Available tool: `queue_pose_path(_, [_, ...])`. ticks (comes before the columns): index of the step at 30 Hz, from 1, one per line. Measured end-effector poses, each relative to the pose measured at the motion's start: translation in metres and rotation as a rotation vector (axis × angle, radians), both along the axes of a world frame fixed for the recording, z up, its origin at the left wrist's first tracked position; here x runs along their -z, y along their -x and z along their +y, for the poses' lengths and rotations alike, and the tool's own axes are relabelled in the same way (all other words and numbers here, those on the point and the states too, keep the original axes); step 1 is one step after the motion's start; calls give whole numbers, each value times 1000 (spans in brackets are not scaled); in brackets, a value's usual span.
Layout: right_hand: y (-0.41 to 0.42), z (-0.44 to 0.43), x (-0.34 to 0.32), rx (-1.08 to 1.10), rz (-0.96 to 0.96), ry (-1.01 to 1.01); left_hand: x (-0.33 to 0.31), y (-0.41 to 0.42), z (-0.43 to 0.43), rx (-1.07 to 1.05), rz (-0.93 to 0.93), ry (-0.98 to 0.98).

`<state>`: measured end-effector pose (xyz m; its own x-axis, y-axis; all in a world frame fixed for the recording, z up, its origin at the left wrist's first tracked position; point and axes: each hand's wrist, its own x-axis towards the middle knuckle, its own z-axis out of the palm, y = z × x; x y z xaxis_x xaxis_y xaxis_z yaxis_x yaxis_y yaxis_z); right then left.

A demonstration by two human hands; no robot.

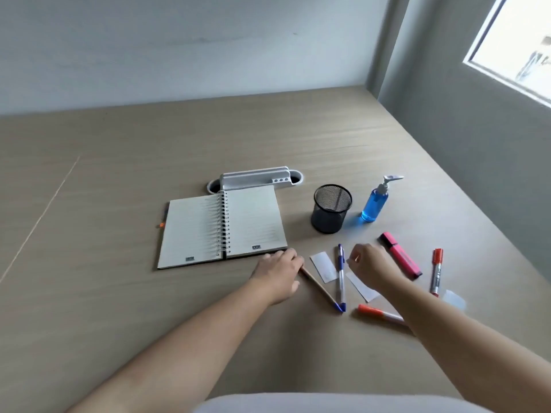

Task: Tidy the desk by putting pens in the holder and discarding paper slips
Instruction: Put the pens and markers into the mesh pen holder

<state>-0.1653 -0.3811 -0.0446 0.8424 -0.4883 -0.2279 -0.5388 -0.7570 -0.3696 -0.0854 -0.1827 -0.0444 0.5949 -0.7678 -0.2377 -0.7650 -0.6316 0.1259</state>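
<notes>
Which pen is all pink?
The fat pink highlighter, lying right of the right hand. The other pens are blue-and-white, brown, or have orange caps.

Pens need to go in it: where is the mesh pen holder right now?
In the head view the black mesh pen holder stands upright right of centre, between the open notebook and the blue pump bottle.
</notes>
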Motion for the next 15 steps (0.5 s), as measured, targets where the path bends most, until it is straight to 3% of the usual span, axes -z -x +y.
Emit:
queue_pose_path(10, [-1,-5,29,-251,142,-15,27,7,-30,-109,-36,-101])
queue_pose_path(15, [-3,-4,36,-168,193,-87,34,2,-29,-6,-48,-88])
